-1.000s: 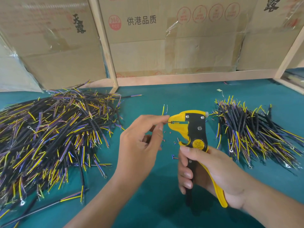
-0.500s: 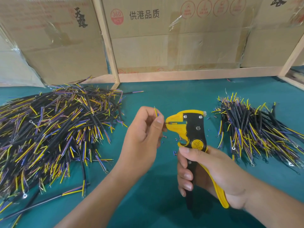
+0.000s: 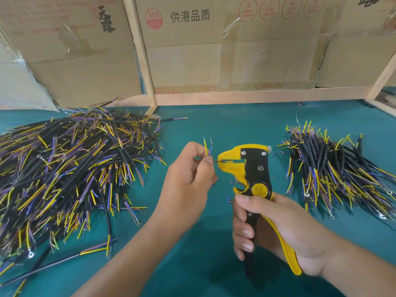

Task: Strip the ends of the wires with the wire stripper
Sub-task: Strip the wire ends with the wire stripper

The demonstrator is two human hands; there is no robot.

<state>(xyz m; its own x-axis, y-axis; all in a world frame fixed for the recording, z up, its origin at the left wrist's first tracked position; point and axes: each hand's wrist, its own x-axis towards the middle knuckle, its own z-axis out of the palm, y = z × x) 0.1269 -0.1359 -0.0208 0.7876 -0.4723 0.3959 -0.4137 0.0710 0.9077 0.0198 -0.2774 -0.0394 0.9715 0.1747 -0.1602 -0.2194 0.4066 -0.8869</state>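
1. The wire stripper (image 3: 251, 181) stands upright over the green tabletop (image 3: 225, 129), its yellow head pointing left.
2. The right hand (image 3: 278, 234) grips its handles, fingers curled round them.
3. Just left of the stripper, the left hand (image 3: 188, 183) pinches a wire (image 3: 207, 149) – one thin strand reaches into the stripper's head (yellow and blue strands stick up above the fingers).
4. Far left of the stripper lies a large wire pile (image 3: 70, 168); to its right, a smaller pile (image 3: 334, 174).
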